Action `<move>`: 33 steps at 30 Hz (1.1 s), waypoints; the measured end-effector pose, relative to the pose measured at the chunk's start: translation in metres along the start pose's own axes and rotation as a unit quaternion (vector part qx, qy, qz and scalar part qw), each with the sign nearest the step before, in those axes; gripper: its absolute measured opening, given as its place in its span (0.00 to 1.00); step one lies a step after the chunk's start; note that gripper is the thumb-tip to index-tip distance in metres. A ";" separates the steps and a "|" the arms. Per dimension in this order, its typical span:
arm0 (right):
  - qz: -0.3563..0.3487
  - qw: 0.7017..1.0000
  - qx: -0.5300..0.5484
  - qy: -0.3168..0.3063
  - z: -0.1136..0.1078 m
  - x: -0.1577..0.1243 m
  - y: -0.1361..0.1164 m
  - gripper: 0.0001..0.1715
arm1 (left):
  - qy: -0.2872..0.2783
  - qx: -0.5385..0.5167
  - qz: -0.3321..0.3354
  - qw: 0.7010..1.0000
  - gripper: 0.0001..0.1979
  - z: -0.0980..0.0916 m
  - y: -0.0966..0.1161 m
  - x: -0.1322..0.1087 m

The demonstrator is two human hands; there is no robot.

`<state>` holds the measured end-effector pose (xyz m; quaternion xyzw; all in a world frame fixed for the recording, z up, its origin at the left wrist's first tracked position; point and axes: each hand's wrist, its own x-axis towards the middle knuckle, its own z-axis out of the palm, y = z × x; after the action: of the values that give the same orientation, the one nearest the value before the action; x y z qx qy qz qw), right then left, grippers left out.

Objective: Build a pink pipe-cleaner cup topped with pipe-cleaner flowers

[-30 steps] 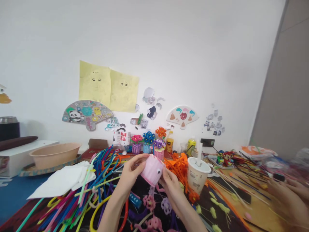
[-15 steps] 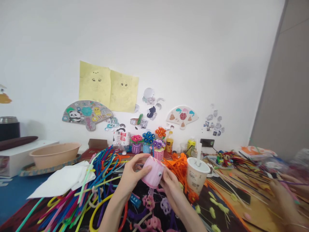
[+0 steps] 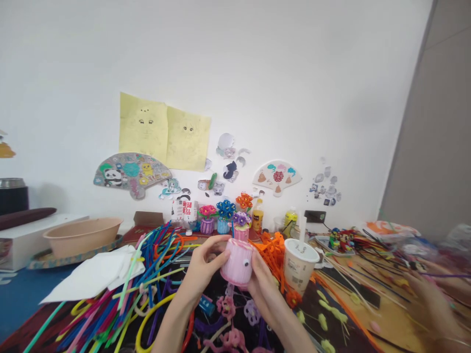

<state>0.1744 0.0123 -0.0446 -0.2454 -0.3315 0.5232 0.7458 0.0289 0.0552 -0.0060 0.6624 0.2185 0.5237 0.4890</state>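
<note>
Between both hands, above the cluttered tabletop, I hold a small pink pot point(image 3: 235, 264) covered in pipe cleaner, with a googly eye point(image 3: 246, 263) on its front. My left hand point(image 3: 209, 255) grips its left side, thumb across the front. The fingers of my right hand point(image 3: 260, 272) press on its right side, close to the eye. Below the pot lie pink pipe-cleaner flowers point(image 3: 225, 306) and a lilac one point(image 3: 252, 312). A blue tube-like item point(image 3: 206, 305) sits near my left wrist.
Colourful pipe cleaners point(image 3: 99, 304) spread at left beside white tissue point(image 3: 88, 274). A paper cup with a straw point(image 3: 300, 267) stands right of my hands. Finished flower pots point(image 3: 223, 215) line the wall. A co-worker's hand point(image 3: 427, 289) is at far right.
The pot has turned more upright and shifted slightly right, so the googly eye now faces me more fully. Both hands keep their hold. The co-worker's hand has moved a little left.
</note>
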 end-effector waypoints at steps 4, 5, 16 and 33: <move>0.002 1.000 0.008 -0.016 0.000 0.000 -0.003 0.23 | -0.017 0.003 -0.006 1.000 0.22 0.001 -0.004 0.001; 0.003 1.000 0.008 -0.020 0.000 0.000 -0.003 0.22 | -0.017 0.006 -0.006 1.000 0.23 0.001 -0.004 0.001; -0.020 1.000 0.000 0.020 0.002 -0.001 -0.009 0.26 | 0.050 0.131 -0.008 0.990 0.16 -0.001 -0.006 0.003; 0.033 0.998 0.046 0.030 -0.006 0.003 -0.018 0.28 | -0.004 0.673 0.008 0.740 0.18 0.001 -0.028 -0.003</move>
<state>0.1908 0.0095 -0.0353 -0.2374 -0.2763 0.5546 0.7482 0.0352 0.0639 -0.0316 0.8228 0.5067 0.2420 -0.0871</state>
